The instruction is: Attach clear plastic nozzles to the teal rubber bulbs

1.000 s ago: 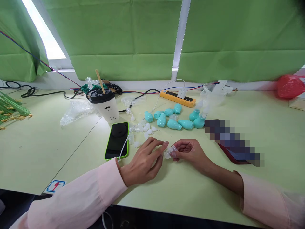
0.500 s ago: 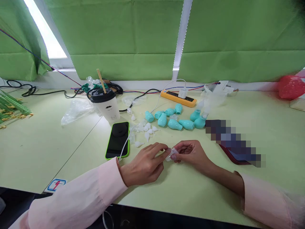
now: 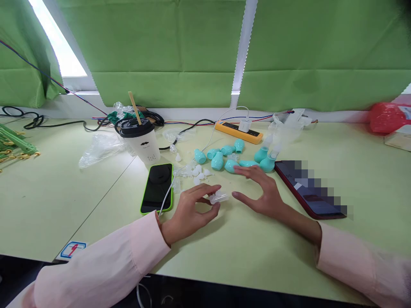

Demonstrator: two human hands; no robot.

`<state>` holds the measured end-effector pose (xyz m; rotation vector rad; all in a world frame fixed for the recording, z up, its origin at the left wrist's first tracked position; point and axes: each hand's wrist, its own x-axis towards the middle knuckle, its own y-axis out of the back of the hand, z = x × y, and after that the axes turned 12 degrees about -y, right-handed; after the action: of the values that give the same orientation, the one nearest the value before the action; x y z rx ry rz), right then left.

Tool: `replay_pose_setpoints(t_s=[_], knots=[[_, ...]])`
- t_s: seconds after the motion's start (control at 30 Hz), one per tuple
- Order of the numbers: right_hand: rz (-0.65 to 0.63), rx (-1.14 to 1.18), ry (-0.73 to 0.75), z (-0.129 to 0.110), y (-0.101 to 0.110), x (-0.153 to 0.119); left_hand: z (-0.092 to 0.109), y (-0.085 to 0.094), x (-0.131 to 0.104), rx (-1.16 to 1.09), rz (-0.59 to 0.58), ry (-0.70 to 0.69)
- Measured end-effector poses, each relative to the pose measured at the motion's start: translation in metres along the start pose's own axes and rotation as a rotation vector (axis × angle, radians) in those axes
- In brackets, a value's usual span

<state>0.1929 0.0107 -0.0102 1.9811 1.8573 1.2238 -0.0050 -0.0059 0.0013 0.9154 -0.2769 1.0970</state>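
Between the thumb and fingers of my left hand (image 3: pixel 194 211) is a small clear plastic piece (image 3: pixel 219 197), tube-like at its right end. My right hand (image 3: pixel 265 194) is apart from it, thumb and fingers spread, holding nothing. Its fingertips reach over the near edge of the turquoise bulb-shaped pieces (image 3: pixel 217 161), several of which lie in a loose group on the table. Beyond my left hand lie several small white pointed pieces (image 3: pixel 198 170), with clear plastic bits (image 3: pixel 177 185) beside them.
A phone in a green case (image 3: pixel 157 188) lies left, crossed by a white cable. Behind it stands a lidded paper cup (image 3: pixel 143 146) with a straw. A yellow power strip (image 3: pixel 238 131) sits at the back. A dark red-edged phone (image 3: pixel 310 205) lies right; clear bags (image 3: pixel 102 149) lie left.
My right hand has let go of the clear plastic piece and opened, moving up toward the turquoise pieces. My left hand now holds the clear piece alone.
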Motion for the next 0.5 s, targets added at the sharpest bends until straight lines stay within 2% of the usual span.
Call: replay_pose_setpoints(t_s=[0.07,0.13,0.2,0.3,0.5], knots=[[0.078,-0.343,0.104,0.009,0.001,0.007,-0.001,0.000,0.000,-0.037,-0.025,0.054],[0.090,-0.596,0.093,0.016,-0.002,0.013,0.000,0.000,0.000,-0.059,-0.079,0.075],[0.077,-0.734,0.068,0.022,-0.005,0.015,0.002,0.001,0.001,-0.071,-0.133,0.078],[0.053,-0.800,0.078,0.027,-0.008,0.017,0.005,0.002,0.002,-0.086,-0.169,0.078],[0.061,-0.775,0.121,0.028,-0.006,0.017,0.005,0.003,0.002,-0.081,-0.159,0.123]])
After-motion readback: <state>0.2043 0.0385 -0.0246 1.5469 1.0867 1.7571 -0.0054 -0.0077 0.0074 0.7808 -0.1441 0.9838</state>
